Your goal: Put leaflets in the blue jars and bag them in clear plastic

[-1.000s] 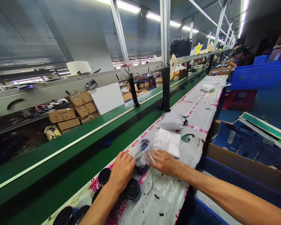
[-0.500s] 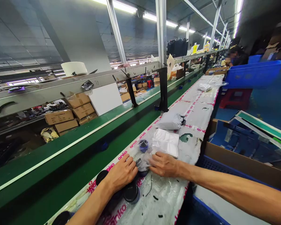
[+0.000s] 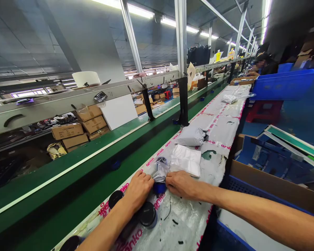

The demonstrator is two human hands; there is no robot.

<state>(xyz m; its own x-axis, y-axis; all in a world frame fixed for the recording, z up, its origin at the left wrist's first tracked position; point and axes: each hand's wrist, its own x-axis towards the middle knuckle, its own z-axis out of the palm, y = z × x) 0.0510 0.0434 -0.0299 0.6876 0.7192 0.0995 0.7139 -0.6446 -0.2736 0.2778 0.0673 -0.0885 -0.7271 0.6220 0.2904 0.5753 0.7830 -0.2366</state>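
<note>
My left hand and my right hand face each other over the covered bench, fingers curled closed on opposite sides of a crumpled clear plastic bag. Just below the bag, between the hands, sits a blue round item. Another round item shows behind the bag. Dark round-lidded items lie around my left forearm, one to its right and one to its left. A stack of thin white bags lies beyond my right hand.
A green conveyor belt runs along the left of the bench. Farther up the bench is a filled grey bag. On the right stand an open carton and a blue bin. A person is in the far background.
The plastic bag has been drawn together between my hands, and its film now sits above the blue round item. My hands have shifted slightly; the view has moved a little.
</note>
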